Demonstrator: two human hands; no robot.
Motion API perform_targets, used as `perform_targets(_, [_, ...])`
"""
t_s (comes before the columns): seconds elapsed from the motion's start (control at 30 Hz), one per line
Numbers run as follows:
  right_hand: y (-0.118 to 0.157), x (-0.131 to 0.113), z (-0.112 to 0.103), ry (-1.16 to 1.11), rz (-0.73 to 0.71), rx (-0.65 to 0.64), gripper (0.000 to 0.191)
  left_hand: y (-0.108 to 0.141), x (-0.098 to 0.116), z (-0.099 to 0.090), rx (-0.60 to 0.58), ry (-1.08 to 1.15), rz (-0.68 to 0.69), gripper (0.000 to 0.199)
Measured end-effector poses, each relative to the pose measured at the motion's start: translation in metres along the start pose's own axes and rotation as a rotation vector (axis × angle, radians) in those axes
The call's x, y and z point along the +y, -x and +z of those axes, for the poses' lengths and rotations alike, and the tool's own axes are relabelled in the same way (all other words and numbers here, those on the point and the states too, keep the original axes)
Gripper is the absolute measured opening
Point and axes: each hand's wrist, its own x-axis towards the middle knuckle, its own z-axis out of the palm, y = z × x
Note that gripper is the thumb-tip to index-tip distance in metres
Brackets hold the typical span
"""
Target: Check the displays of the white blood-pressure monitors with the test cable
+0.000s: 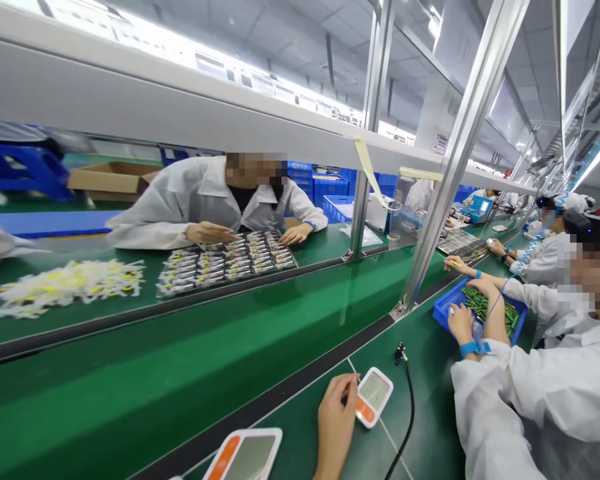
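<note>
White monitor [374,397] at lower centre, pinched at its left edge by one hand [336,417] with curled fingers; forearm cut off, so which hand is unclear.

Ahead of my hand [336,417] I see bare green conveyor belt [190,373], free to cross. To the right, a black cable [409,407] trails over the bench, and a neighbour's sleeve [510,407] and blue tray [447,307] crowd that side. A slanted metal post [445,193] blocks the far reach.
</note>
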Motion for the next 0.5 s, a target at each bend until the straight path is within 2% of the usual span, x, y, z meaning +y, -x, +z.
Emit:
perform_targets(0.03, [0.007,-0.005,0.004,-0.020,-0.030,-0.065,0.017,0.000,0.001,0.000,0.001,0.004,0.001,0.037])
perform_targets(0.07, [0.011,-0.015,0.006,-0.079,-0.082,-0.187,0.019,0.000,0.002,0.001,0.001,0.009,0.002,0.037])
perform_targets(0.13, [0.012,-0.048,0.001,-0.277,-0.236,-0.590,0.029,0.001,0.004,0.002,0.005,0.018,0.002,0.036])
perform_targets(0.17, [0.011,-0.072,-0.005,-0.407,-0.323,-0.876,0.037,0.002,0.005,0.003,0.009,0.020,-0.001,0.036])
perform_targets(0.2, [0.008,-0.099,-0.012,-0.482,-0.412,-1.107,0.043,0.002,0.005,0.003,0.013,0.021,-0.004,0.035])
perform_targets(0.23, [0.005,-0.128,-0.019,-0.516,-0.503,-1.196,0.046,0.002,0.006,0.003,0.014,0.023,-0.008,0.034])
perform_targets(0.27, [0.003,-0.158,-0.022,-0.528,-0.600,-1.167,0.049,0.002,0.007,0.003,0.012,0.026,-0.012,0.034])
perform_targets(0.33, [0.003,-0.214,-0.017,-0.520,-0.738,-0.916,0.052,0.002,0.008,0.003,0.001,0.034,-0.018,0.032])
perform_targets(0.37, [0.006,-0.239,-0.008,-0.490,-0.765,-0.847,0.052,0.003,0.009,0.003,-0.002,0.038,-0.021,0.032])
perform_targets(0.4, [0.010,-0.259,0.005,-0.414,-0.784,-0.869,0.050,0.003,0.009,0.003,-0.001,0.041,-0.021,0.031])
perform_targets(0.43, [0.015,-0.276,0.021,-0.284,-0.807,-0.959,0.045,0.003,0.010,0.003,0.005,0.044,-0.022,0.031])
perform_targets(0.47, [0.021,-0.288,0.038,-0.133,-0.827,-1.049,0.040,0.004,0.010,0.003,0.014,0.046,-0.022,0.031])
perform_targets(0.5, [0.026,-0.297,0.053,-0.049,-0.846,-1.074,0.036,0.004,0.011,0.003,0.020,0.048,-0.022,0.031])
